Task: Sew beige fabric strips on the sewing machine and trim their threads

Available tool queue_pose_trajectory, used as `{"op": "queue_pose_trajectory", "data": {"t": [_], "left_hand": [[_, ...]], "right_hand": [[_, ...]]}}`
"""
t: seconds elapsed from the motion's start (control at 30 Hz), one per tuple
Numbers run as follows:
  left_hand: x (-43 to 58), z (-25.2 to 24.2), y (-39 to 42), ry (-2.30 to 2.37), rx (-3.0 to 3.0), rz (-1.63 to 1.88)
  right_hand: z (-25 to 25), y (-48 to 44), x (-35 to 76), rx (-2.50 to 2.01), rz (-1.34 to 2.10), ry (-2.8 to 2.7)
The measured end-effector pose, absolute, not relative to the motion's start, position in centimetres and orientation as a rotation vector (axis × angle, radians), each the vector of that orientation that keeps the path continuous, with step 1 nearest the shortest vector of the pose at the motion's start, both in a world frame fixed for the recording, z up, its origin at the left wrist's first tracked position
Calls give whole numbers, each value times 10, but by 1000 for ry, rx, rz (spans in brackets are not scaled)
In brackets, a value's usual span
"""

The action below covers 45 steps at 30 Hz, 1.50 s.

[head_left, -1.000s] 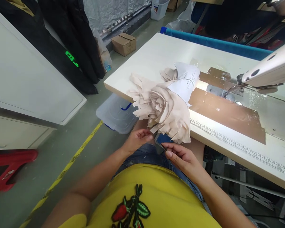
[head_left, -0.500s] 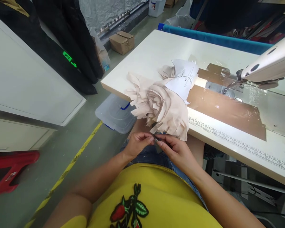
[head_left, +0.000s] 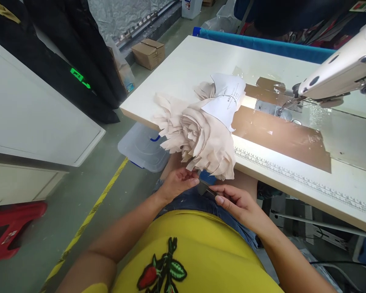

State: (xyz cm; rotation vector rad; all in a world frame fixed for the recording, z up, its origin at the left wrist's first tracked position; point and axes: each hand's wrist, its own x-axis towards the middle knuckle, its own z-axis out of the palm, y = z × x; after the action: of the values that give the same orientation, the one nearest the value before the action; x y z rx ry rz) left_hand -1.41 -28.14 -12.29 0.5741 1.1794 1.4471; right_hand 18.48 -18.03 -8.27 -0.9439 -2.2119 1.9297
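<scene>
In front of my lap, my left hand (head_left: 180,185) is pinched at the far end of a thin dark object (head_left: 208,189). My right hand (head_left: 238,202) grips the near end between thumb and fingers. The object is narrow and stiff-looking, too small for its kind to be clear. Just beyond my hands, a tied bundle of beige fabric pieces (head_left: 198,130) lies on the white sewing table (head_left: 173,73), its frilled edges hanging over the front. A white paper slip with print (head_left: 224,99) is tied round the bundle with a cord.
The sewing machine head (head_left: 338,77) is at the right, with brown tape (head_left: 280,136) and a ruler strip (head_left: 293,175) on the tabletop. A lidded plastic box (head_left: 143,146) stands on the floor below the table's left corner. A red stool (head_left: 15,228) is far left.
My right hand has moved right and slightly down, away from my left, baring more of the thin dark object. The view has shifted slightly; the fabric bundle stays put.
</scene>
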Motion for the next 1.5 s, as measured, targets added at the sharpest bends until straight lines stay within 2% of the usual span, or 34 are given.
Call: {"op": "queue_pose_trajectory", "data": {"t": [0.3,0.57,0.8,1.1,1.37,1.5], "left_hand": [[23,-114,-244,1033,675,1398],[20,-134,-271,1193,674,1288],[22,-111,-269,1239,562,1492],[23,-102,-278,1298,676,1452],[19,-102,-276,1274,712,1427],[14,-109,-277,1210,556,1394]], "right_hand": [[-78,-173,222,-1029,2032,-2008],[-76,-174,225,-1051,2021,-2011],[-71,-175,206,-1023,1894,-2091],[-61,-176,183,-932,1925,-2078],[-64,-177,172,-882,1753,-2173],[-70,-179,179,-887,1841,-2175]]}}
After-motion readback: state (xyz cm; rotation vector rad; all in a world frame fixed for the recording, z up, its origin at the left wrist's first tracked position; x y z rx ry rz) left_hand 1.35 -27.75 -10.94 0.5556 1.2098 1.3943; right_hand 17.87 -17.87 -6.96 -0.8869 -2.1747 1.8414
